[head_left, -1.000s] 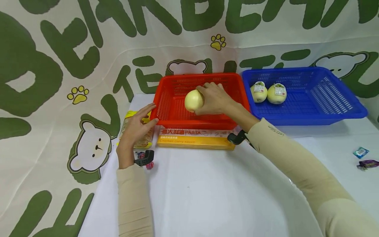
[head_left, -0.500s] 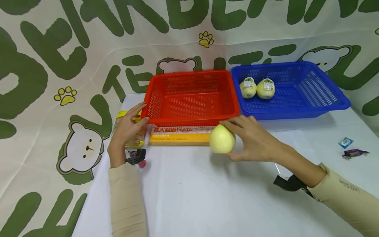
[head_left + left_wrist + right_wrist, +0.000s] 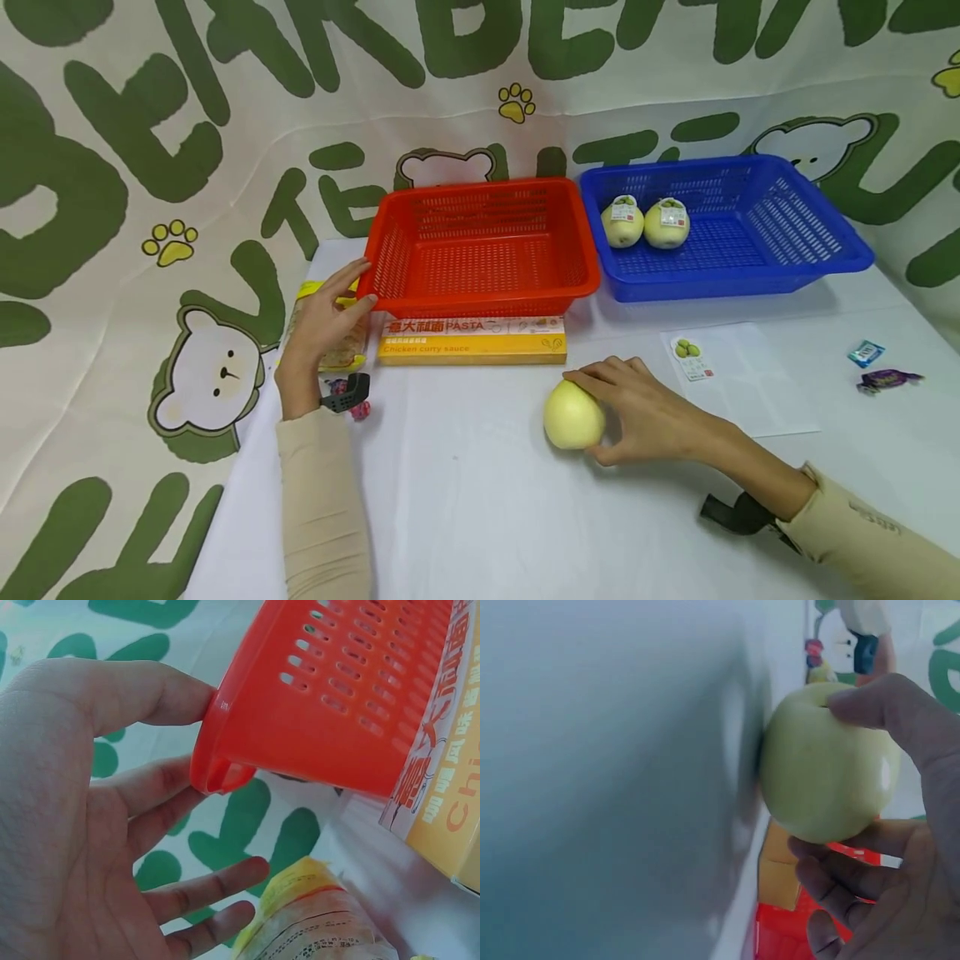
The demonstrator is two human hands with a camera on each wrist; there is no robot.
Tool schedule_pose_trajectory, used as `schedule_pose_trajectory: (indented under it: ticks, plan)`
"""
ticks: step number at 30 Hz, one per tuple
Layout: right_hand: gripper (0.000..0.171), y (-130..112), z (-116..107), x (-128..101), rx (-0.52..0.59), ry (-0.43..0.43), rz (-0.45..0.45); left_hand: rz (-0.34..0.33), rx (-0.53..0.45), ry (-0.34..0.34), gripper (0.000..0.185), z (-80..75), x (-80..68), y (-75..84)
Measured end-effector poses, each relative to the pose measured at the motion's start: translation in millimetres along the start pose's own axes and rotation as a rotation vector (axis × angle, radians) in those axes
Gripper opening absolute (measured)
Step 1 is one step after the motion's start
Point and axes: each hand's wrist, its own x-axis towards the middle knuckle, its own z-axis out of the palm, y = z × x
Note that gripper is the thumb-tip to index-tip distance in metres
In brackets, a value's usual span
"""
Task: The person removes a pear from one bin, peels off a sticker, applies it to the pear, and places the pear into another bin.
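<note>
In the head view, my right hand (image 3: 645, 412) holds a pale yellow, apple-like fruit (image 3: 573, 415) low over the white table. The right wrist view shows the thumb across the dimple of this fruit (image 3: 825, 769) and fingers on its opposite side. At the left, my left hand (image 3: 318, 329) touches the rim of the red basket (image 3: 480, 307). Seen from the left wrist, the thumb and two fingers of that hand (image 3: 97, 795) meet the basket's rim at a corner, while the other fingers stretch out loosely. Several round holes pierce the basket's wall.
A blue basket (image 3: 750, 283) with two labelled pale fruits (image 3: 645, 223) stands right of the red one. A pasta box (image 3: 472, 343) lies in front, a yellow packet (image 3: 345, 346) under the left hand. A clear labelled sheet (image 3: 738, 379) and small wrapped sweets (image 3: 888, 381) lie right.
My right hand has lifted the fruit out of the red basket and brought it forward and down to the table's middle. The left hand has stayed at the basket's rim.
</note>
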Motion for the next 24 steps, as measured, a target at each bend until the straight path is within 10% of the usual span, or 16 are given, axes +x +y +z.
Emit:
schedule_pose_trajectory:
  ticks: [16,20,24]
  plan:
    - [0.104,5.2,-15.7,-28.0,0.088,-0.059,0.106,0.056,0.02,0.07,0.061,-3.0,-1.5,34.8]
    - [0.089,18.1,-30.5,-38.7,0.105,-0.021,0.13,0.162,-0.043,0.19,0.049,-3.3,-11.5,70.5]
    - [0.06,48.9,-50.3,-52.4,0.044,0.096,0.138,0.429,-0.126,0.279,0.036,18.0,-29.1,134.3]
